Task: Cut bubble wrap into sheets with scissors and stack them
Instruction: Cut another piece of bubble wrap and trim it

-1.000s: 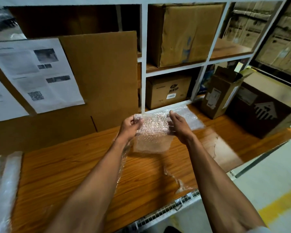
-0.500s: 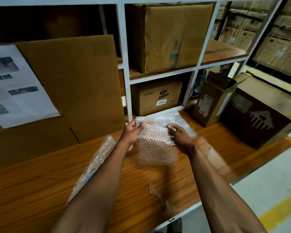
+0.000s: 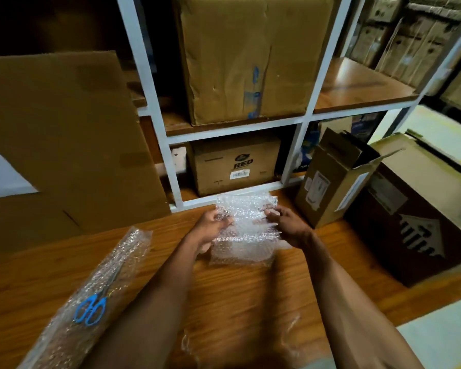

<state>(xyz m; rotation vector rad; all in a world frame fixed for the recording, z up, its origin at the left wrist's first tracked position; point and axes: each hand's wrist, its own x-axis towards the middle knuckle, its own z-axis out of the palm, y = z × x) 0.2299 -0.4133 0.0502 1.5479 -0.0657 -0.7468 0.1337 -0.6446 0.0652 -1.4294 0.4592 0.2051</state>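
While the wooden table (image 3: 237, 296) carries a long bubble-wrap strip (image 3: 91, 296) at eight o'clock, a cut bubble-wrap sheet (image 3: 246, 230) is pinched at centre between left hand (image 3: 210, 227) and right hand (image 3: 288, 225); blue-handled scissors (image 3: 91, 308) are laid on the strip

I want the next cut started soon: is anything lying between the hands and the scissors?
Nothing visible does. The scissors lie on the bubble wrap roll, exposed, left of the left hand; both it and the right hand hold the cut sheet.
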